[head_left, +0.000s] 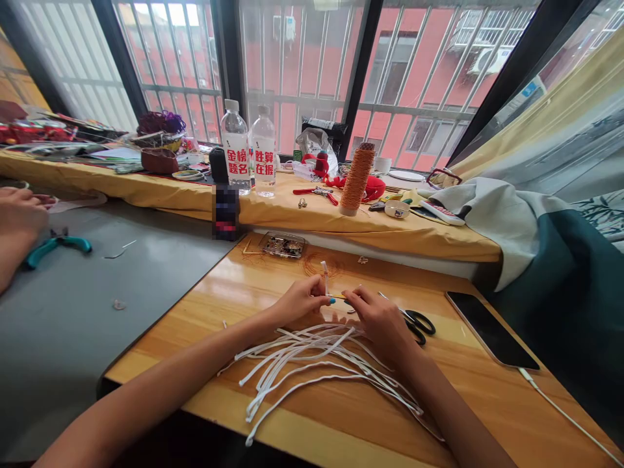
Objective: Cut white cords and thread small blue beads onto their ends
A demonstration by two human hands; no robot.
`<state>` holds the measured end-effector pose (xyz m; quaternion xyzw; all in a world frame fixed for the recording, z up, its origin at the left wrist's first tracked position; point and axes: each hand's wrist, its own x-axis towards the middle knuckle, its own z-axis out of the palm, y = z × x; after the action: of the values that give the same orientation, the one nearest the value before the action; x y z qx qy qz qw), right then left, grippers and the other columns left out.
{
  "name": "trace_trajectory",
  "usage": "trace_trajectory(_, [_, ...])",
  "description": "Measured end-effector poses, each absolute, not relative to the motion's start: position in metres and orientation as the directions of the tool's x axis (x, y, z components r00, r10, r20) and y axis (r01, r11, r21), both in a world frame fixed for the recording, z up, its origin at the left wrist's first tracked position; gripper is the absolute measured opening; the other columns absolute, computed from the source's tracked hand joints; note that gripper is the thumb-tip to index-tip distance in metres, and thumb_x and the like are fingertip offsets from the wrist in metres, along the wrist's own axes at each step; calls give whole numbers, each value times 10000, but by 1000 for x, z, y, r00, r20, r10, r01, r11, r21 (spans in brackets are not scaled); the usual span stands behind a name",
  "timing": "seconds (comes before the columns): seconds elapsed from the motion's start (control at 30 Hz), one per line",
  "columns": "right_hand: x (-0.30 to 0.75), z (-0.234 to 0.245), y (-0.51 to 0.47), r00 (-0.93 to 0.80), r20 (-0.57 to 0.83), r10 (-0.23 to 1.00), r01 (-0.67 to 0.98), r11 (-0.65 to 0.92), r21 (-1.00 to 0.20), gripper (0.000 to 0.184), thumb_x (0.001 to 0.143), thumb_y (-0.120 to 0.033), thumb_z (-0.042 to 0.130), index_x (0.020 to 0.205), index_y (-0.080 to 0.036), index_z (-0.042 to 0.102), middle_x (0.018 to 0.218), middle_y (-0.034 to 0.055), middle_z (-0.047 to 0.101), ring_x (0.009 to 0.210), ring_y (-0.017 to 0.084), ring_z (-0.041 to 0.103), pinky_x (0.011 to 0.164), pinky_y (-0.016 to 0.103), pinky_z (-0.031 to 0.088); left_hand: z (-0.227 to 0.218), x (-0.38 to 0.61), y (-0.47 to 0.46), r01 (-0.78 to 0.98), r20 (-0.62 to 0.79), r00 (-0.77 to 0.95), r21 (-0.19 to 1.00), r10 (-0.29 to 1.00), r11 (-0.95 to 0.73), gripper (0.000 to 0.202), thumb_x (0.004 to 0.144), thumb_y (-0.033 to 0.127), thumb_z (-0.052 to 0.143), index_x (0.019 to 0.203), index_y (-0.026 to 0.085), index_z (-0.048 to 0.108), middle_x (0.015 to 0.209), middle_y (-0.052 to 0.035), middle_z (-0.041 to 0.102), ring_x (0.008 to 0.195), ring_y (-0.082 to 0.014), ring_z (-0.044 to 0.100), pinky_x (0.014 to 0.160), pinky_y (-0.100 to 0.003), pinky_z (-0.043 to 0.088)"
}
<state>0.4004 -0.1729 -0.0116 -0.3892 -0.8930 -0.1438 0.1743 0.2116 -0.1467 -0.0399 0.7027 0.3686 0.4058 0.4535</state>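
Note:
Over the wooden table [468,403], my left hand [308,300] is closed in a pinch on a short white cord [325,276], whose end stands up above the fingers. My right hand [377,320], also pinching, holds a thin orange-yellow strand [337,297] that runs across to the left fingertips. Whether it is thread or a slim tool, I cannot tell. Below both hands lies a loose bundle of white cords [292,364]. Black-handled scissors [420,324] rest just right of my right hand, which partly hides them.
A phone [492,328] with a charging cable lies at the right. Behind my hands are coiled orange thread [319,265] and a clear box of small parts [283,245]. The ledge holds an orange thread spool [358,179] and water bottles [237,156]. Another person's hand [19,221] is near teal pliers [58,246].

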Motion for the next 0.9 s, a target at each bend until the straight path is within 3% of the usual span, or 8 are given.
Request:
trace_trajectory(0.17, [400, -3, -180, -685, 411, 601, 706, 688, 170, 315, 811, -189, 424, 1111, -111, 480, 825, 91, 593, 705, 169, 529, 602, 250, 351, -38, 211, -147, 181, 256, 369, 923, 893, -340, 246, 701, 349, 557, 675, 158, 404, 511, 72, 453, 455, -60, 427, 462, -183, 309])
trace_trajectory(0.4, [405, -11, -175, -732, 487, 477, 663, 664, 346, 236, 840, -123, 357, 969, -154, 552, 719, 32, 597, 587, 118, 502, 534, 234, 304, -33, 211, -150, 105, 260, 431, 937, 864, -334, 217, 701, 328, 563, 725, 142, 453, 552, 64, 454, 471, -54, 427, 466, -179, 322])
trace_trajectory(0.57, [405, -10, -175, -770, 484, 415, 617, 677, 400, 258, 854, -108, 333, 1015, -139, 532, 819, 59, 612, 701, 142, 528, 619, 255, 328, -36, 211, -149, 24, 254, 451, 955, 856, -296, 239, 696, 346, 566, 745, 141, 453, 573, 62, 453, 470, -49, 435, 459, -174, 342])
trace_trajectory(0.67, [402, -10, -176, -762, 471, 444, 624, 697, 353, 225, 848, -143, 361, 988, -126, 536, 832, 72, 610, 742, 170, 523, 649, 272, 328, -36, 211, -149, 0, 261, 454, 956, 852, -293, 257, 686, 359, 573, 717, 140, 443, 558, 62, 449, 450, -45, 429, 443, -173, 338])
trace_trajectory(0.9, [396, -19, -175, -627, 493, 603, 727, 680, 94, 244, 860, -199, 328, 941, -144, 551, 766, 64, 597, 665, 159, 523, 605, 243, 335, -36, 212, -148, -33, 216, 424, 974, 879, -224, 271, 659, 356, 591, 689, 140, 430, 567, 45, 522, 421, -39, 431, 423, -170, 330])
